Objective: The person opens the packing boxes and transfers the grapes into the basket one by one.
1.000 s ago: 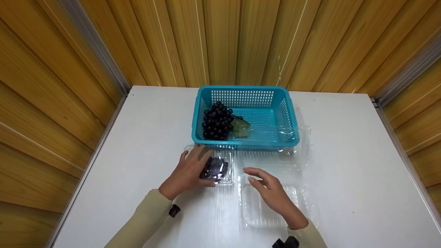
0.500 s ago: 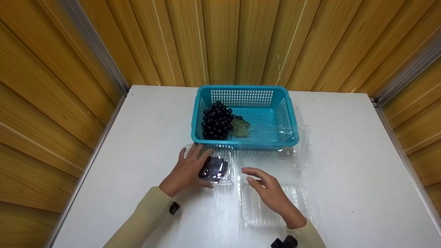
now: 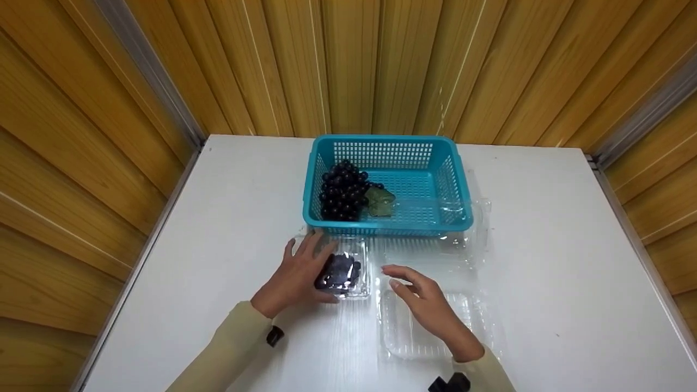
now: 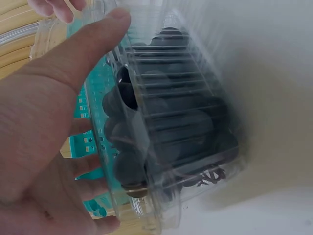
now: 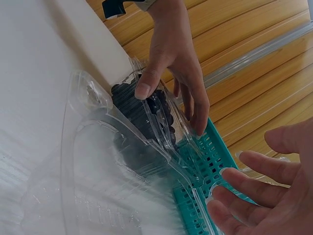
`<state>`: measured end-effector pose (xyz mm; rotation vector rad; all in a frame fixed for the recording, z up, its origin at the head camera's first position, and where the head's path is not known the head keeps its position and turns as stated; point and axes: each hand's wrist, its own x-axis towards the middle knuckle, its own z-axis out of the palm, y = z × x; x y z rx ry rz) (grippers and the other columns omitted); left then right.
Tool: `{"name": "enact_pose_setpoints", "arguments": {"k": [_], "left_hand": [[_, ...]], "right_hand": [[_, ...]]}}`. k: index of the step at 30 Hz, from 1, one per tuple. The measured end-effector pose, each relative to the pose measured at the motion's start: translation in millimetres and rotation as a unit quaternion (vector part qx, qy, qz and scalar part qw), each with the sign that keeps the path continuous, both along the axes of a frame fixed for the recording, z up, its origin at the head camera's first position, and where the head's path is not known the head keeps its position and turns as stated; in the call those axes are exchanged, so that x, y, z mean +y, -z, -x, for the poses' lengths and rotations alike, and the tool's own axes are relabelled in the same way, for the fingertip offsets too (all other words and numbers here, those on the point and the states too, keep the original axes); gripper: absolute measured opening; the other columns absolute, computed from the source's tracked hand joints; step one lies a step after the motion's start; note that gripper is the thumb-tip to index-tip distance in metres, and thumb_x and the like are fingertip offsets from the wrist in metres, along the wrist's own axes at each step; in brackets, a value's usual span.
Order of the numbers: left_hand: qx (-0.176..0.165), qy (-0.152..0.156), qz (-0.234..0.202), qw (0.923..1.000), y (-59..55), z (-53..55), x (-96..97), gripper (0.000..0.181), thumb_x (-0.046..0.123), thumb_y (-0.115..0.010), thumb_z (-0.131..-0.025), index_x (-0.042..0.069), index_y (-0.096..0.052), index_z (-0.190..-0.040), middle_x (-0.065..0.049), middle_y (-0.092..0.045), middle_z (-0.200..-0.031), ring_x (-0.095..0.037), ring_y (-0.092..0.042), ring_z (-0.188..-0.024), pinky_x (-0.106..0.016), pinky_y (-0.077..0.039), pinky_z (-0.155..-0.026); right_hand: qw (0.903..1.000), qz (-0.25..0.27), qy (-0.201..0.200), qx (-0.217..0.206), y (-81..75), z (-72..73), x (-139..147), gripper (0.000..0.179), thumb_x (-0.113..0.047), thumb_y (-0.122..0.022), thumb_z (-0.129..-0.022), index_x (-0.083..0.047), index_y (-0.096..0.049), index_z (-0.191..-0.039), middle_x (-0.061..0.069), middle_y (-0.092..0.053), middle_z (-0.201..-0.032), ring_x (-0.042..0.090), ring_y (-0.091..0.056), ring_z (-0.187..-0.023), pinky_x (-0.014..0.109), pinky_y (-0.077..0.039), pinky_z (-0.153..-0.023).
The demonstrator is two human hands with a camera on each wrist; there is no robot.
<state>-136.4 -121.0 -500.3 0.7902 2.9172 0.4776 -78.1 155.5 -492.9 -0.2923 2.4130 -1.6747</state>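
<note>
In the head view my left hand [image 3: 297, 272] spans a small clear plastic clamshell box [image 3: 356, 288] that holds dark grapes [image 3: 342, 270]. The left wrist view shows the thumb on the near rim of the box and the fingers on its far side, so the hand grips it across the top. Dark grapes [image 4: 186, 127] and a bit of stem show through the ribbed plastic wall. My right hand [image 3: 430, 302] hovers with loosely bent fingers over a larger clear clamshell container [image 3: 397, 343], whose lid is raised. Nothing is between the right fingers.
Behind the box stands a turquoise basket [image 3: 386, 226] with a bunch of dark grapes [image 3: 343, 190] and a green leaf [image 3: 379, 201]. The larger container's clear lid [image 3: 479, 234] leans against its front right. Wood-patterned walls [image 3: 348, 65] enclose the white table [image 3: 544, 261].
My left hand has shifted the small clamshell box slightly towards me, away from the basket. The right hand has barely moved.
</note>
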Motion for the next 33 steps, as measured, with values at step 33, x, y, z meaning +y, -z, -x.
{"name": "enact_pose_setpoints", "arguments": {"k": [33], "left_hand": [[0.037,-0.04,-0.017,0.9984,9.8,-6.2,5.3,0.11,0.057,-0.085,-0.058,0.022,-0.034,-0.148,-0.015,-0.032,-0.152,-0.035,-0.033,-0.14,-0.076,-0.016,-0.106]], "right_hand": [[0.9999,-0.003,0.001,-0.011,-2.1,-0.8,-1.2,0.032,-0.029,-0.053,-0.099,-0.021,-0.059,-0.129,0.0,-0.059,-0.135,0.021,-0.052,-0.13,0.038,-0.047,-0.101]]}}
